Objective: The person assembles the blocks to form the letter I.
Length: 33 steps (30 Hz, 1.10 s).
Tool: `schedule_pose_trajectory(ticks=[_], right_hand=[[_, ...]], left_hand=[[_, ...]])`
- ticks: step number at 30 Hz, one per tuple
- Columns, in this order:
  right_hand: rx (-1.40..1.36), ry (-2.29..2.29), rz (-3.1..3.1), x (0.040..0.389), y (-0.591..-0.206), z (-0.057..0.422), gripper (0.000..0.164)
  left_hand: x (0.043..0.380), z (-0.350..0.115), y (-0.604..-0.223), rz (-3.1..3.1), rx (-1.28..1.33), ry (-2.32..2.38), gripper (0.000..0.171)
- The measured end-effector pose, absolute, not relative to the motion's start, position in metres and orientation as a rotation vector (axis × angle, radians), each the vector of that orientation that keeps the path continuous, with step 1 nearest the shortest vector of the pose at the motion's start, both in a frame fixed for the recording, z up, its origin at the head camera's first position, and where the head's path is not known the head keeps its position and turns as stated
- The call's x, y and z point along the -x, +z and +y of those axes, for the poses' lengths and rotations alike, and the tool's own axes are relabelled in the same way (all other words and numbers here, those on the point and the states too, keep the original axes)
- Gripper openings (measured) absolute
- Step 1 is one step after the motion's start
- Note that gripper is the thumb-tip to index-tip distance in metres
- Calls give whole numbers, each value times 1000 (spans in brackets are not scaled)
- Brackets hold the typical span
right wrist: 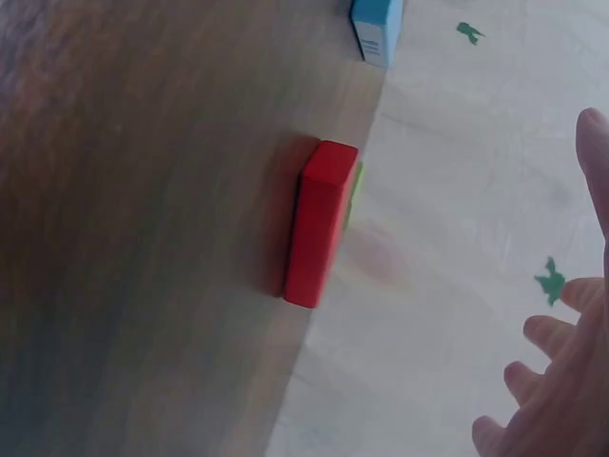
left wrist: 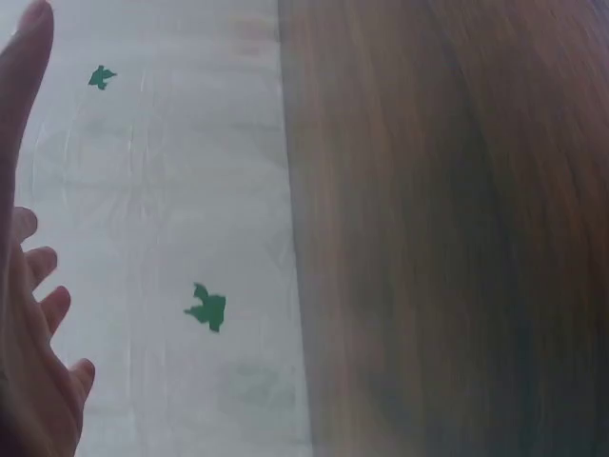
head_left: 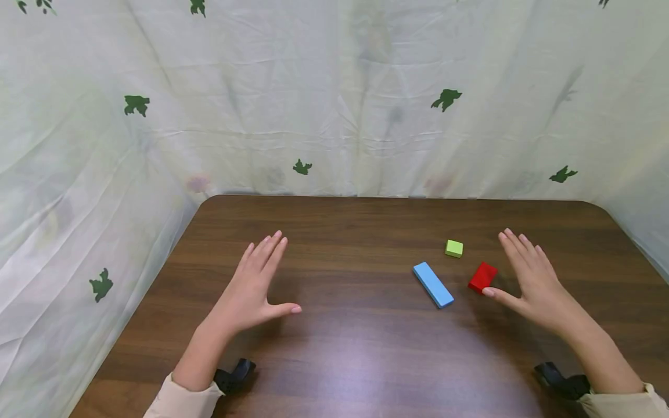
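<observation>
On the right half of the brown table lie a long blue block (head_left: 433, 284), a red block (head_left: 482, 277) and a small lime-green block (head_left: 454, 248). My right hand (head_left: 538, 296) hovers beside the red block, fingers straight and thumb spread; the thumb tip overlaps the block's near corner in the head view. In the right wrist view the red block (right wrist: 322, 224) stands out large, partly hiding the green block (right wrist: 354, 195), with the blue block (right wrist: 377, 29) at the top. Over the table's left half, my left hand (head_left: 251, 290) holds nothing, its fingers straight and thumb out.
A wooden table (head_left: 340, 232) with rounded far corners fills the lower view. Pale cloth curtains (head_left: 334, 87) with green leaf-like shapes hang behind it and at both sides. Each wrist wears a black camera mount (head_left: 235, 376).
</observation>
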State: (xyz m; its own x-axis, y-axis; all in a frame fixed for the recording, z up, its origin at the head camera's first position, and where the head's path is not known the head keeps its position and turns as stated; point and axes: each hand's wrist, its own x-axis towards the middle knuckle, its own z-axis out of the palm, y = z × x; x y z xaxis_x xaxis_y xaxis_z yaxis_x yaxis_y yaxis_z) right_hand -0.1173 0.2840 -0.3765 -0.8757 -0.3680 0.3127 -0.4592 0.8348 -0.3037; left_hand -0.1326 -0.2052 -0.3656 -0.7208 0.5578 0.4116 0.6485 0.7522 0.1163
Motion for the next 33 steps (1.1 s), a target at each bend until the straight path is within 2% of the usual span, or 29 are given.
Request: schedule_pose_trajectory(ticks=[12, 23, 33], right_hand=[[-630, 735, -2744, 124, -390, 288, 99], [-453, 965, -2818, 125, -397, 288, 92], [-385, 1026, -2834, 126, -407, 289, 87]], left_hand=[[134, -167, -375, -2532, 946, -650, 115], [126, -127, -386, -2562, 866, -1004, 117], [121, -95, -391, -2544, 856, -1137, 120]])
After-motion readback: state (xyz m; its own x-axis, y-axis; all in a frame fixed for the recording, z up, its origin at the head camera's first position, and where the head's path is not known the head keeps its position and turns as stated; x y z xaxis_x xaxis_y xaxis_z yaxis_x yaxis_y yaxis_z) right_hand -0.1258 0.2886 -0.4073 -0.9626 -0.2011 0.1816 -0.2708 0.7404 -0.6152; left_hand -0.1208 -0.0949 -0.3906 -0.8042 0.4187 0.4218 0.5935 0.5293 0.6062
